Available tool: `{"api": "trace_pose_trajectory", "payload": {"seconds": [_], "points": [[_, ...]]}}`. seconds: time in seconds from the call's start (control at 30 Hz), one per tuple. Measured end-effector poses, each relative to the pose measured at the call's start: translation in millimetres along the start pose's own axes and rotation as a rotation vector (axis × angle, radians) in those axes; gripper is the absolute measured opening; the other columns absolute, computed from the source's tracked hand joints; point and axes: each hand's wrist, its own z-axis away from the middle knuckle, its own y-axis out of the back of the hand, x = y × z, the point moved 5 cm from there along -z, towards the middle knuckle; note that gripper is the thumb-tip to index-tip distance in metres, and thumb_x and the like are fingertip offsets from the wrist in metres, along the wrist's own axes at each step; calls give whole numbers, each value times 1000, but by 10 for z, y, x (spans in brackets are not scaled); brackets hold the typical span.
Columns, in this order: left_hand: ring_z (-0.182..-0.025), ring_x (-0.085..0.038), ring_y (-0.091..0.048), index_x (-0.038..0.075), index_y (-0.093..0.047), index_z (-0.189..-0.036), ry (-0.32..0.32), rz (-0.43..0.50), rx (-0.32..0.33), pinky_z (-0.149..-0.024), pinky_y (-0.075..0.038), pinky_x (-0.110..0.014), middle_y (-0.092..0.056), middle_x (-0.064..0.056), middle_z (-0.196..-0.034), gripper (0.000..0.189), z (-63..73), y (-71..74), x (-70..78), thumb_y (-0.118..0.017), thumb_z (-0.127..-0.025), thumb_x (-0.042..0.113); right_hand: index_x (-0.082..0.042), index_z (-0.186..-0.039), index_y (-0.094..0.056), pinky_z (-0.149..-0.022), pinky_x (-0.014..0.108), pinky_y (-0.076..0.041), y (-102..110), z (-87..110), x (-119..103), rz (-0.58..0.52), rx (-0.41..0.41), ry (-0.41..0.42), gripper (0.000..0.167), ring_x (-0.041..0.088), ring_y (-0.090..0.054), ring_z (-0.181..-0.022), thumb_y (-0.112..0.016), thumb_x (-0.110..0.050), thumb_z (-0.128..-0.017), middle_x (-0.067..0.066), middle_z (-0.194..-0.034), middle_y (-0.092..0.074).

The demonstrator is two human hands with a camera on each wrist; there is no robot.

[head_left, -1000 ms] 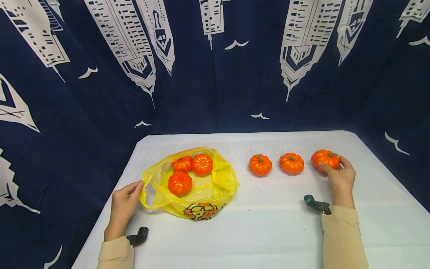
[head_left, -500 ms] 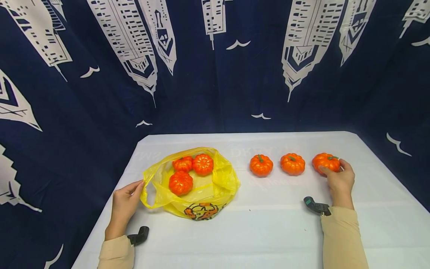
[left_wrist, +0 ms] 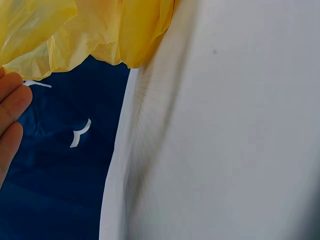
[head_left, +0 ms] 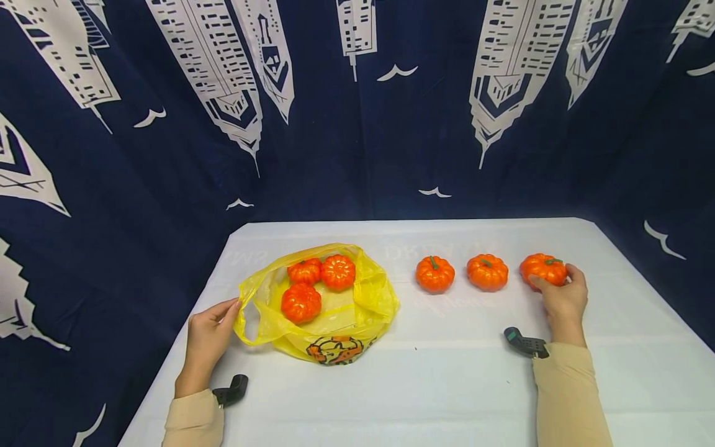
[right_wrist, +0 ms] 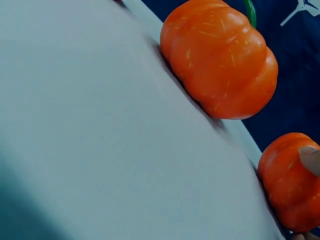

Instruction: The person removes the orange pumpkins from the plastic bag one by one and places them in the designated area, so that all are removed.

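In the head view my left hand [head_left: 209, 341] pinches the left handle edge of a yellow plastic bag [head_left: 335, 338]. The bag lies with its mouth spread, and three small orange pumpkins [head_left: 301, 303] sit inside. My right hand [head_left: 565, 304] grips another orange pumpkin [head_left: 540, 270] at the right end of a row, thumb on its front. Two more pumpkins stand to its left, a middle pumpkin [head_left: 487, 272] and a left pumpkin [head_left: 434, 274]. The right wrist view shows the thumb against the held pumpkin [right_wrist: 290, 185], which rests on the table.
A white-covered table [head_left: 424, 385] carries everything. Behind it hangs a dark blue curtain [head_left: 363, 155] with white building and bird prints. A black wrist camera is strapped to the left wrist [head_left: 231, 390] and another to the right wrist [head_left: 525, 343].
The pumpkin in my right hand has come down slightly, level with the other two in the row. My left hand keeps its hold on the bag. The head view has shifted a little.
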Motion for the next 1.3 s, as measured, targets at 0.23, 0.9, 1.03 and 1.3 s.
{"api": "trace_pose_trajectory", "payload": {"seconds": [0.23, 0.9, 1.03, 1.3], "points": [[-92, -7, -73, -4, -78, -97, 0, 9, 6, -76, -41, 4, -77, -20, -95, 11, 6, 22, -10, -74, -88, 2, -16, -162, -8, -124, 45, -24, -34, 9, -16, 26, -9, 23, 83, 33, -19, -155, -61, -21, -98, 10, -170, -10], [-92, -41, -73, -8, -76, -97, -10, 29, 4, -75, -40, 5, -75, -25, -94, 12, 3, 46, 5, -73, -86, -5, -13, -162, -11, -124, 49, -24, 4, 302, -613, 121, 1, 182, 86, 32, -18, -155, -64, -23, -95, 8, -170, -14], [-92, -40, -74, -7, -77, -97, -12, 24, -3, -76, -41, 5, -75, -25, -94, 12, 1, 35, 5, -73, -86, -4, -13, -161, -14, -122, 53, -27, -116, 503, -812, 154, -40, 268, 86, 33, -21, -154, -67, -26, -95, 10, -169, -17], [-91, -32, -75, -6, -77, -96, -8, 30, 2, -75, -41, 5, -75, -24, -95, 12, -21, -7, 3, -74, -86, -2, -7, -159, -23, -117, 58, -31, -485, 915, -1144, 154, -253, 465, 83, 42, -29, -150, -72, -18, -92, 19, -165, -24]]}}
